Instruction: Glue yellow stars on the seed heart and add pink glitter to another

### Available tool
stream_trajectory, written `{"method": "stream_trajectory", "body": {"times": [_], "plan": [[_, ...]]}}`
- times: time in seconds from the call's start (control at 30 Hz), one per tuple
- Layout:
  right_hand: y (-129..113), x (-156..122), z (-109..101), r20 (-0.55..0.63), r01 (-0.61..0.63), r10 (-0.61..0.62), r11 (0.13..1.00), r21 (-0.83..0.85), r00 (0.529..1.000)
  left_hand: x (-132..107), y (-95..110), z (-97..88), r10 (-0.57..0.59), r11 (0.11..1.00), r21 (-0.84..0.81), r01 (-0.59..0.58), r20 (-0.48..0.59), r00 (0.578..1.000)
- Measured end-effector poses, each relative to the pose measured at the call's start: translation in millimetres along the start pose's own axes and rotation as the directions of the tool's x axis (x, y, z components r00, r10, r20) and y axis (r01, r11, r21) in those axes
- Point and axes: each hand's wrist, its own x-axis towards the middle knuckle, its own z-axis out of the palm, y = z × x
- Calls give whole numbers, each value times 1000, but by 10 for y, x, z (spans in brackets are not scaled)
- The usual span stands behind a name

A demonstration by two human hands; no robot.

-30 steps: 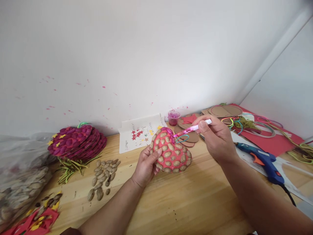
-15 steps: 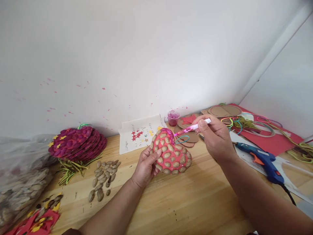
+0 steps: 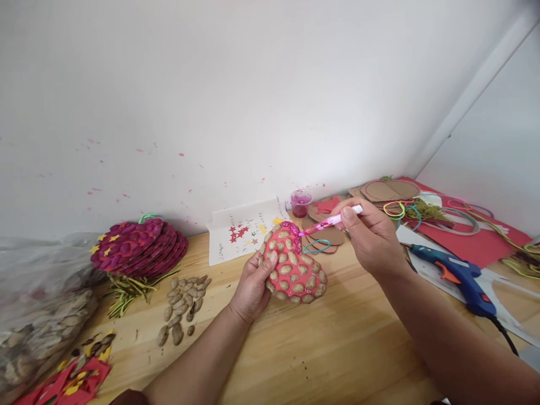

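Observation:
My left hand (image 3: 253, 281) grips the left edge of a red cutout (image 3: 291, 275) covered with peanut shells, thumb on its front. The cutout is held tilted up above the table. Magenta paint coats the shells along its upper right rim. In my right hand (image 3: 371, 233) is a white-handled paintbrush (image 3: 329, 222), pinched between thumb and fingers. Its magenta-smeared tip touches the painted rim or lies very close to it. Behind the cutout stands a clear plastic cup (image 3: 300, 203) with magenta paint inside.
Left are a stack of painted purple pieces (image 3: 139, 247), loose peanuts (image 3: 185, 304), a plastic bag (image 3: 42, 315) and red scraps (image 3: 80, 377). Behind lies a white sheet with paper stars (image 3: 223, 247). On the right are a blue glue gun (image 3: 459, 278), cardboard shapes (image 3: 390, 190) and coloured cords (image 3: 396, 211).
The cutout has tipped and shifted slightly in my left hand. The brush stays at its upper right rim. The whole view has moved a little.

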Motion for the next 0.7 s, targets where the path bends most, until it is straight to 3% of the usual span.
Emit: {"method": "stream_trajectory", "body": {"times": [0.23,0.7], "plan": [[20,9,-15,17,-57,55,994,96,998,-5,20,-25,-27,999,-32,27,-7,1000],[-34,5,-11,35,-18,17,999,32,999,0,45,-21,-63,996,-58,63,11,998]]}}
